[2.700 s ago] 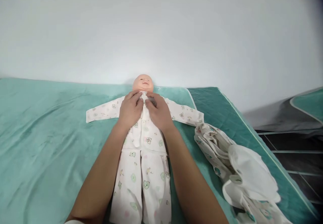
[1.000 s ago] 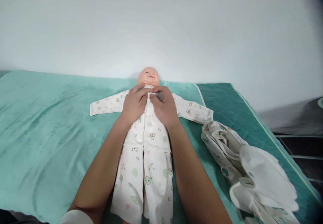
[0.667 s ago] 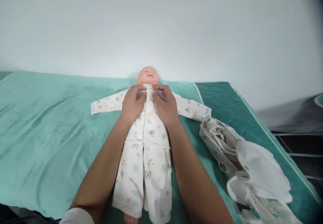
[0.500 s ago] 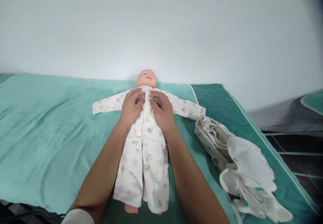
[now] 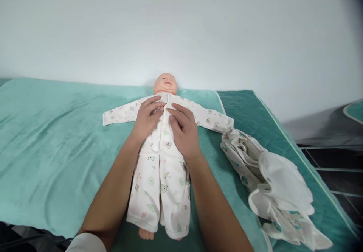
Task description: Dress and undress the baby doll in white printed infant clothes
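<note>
A baby doll (image 5: pixel 165 83) lies on its back, head toward the wall. It is dressed in a white printed baby shirt (image 5: pixel 210 117) and matching pants (image 5: pixel 146 189), with one bare foot showing below a leg. My left hand (image 5: pixel 149 117) pinches the shirt's front edge at the chest, thumb and forefinger close together. On the other side of the front seam, my right hand (image 5: pixel 185 131) rests with its fingers stretched and apart, touching the cloth. The seam runs down the middle between both hands; the fabric under the palms is hidden.
A crumpled bundle of white printed cloth (image 5: pixel 280 184) lies right of the doll, touching its sleeve end. Light green blanket (image 5: pixel 56 142) covers a darker green quilted pad (image 5: pixel 246 110). A white wall (image 5: pixel 181 28) rises behind. A dark rack (image 5: pixel 334 168) stands at far right.
The fingers of my right hand have loosened and spread, sliding slightly down the shirt front. My left hand stays almost in place. The view has shifted slightly.
</note>
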The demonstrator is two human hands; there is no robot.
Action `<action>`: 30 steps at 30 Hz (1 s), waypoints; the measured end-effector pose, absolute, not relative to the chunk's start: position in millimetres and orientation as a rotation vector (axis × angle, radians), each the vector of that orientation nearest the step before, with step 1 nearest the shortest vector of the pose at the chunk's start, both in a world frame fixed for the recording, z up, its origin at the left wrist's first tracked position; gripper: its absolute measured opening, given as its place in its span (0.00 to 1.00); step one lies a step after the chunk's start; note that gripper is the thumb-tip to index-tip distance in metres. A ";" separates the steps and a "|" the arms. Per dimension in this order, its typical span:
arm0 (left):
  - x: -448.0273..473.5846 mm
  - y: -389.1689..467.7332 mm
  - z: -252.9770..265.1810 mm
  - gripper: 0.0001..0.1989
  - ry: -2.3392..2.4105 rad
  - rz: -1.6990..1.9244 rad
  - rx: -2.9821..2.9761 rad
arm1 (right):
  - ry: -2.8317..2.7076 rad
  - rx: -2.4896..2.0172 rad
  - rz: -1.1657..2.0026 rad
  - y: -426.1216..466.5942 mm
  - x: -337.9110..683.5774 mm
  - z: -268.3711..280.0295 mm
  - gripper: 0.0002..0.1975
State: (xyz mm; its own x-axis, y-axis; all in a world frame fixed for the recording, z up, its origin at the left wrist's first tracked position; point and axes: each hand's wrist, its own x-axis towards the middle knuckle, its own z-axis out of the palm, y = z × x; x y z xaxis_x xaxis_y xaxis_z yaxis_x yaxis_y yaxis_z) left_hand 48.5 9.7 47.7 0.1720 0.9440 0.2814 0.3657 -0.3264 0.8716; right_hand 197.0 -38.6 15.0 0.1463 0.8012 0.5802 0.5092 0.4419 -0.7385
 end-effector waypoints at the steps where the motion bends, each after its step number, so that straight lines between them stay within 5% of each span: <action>1: 48.0 10.2 48.1 0.11 1.233 1.124 1.790 | -1.519 -1.213 0.309 -37.9 197.3 16.0 0.14; 30: 45.8 -14.2 42.8 0.09 1.193 1.229 2.004 | -1.349 -1.160 0.577 -39.3 201.6 19.5 0.07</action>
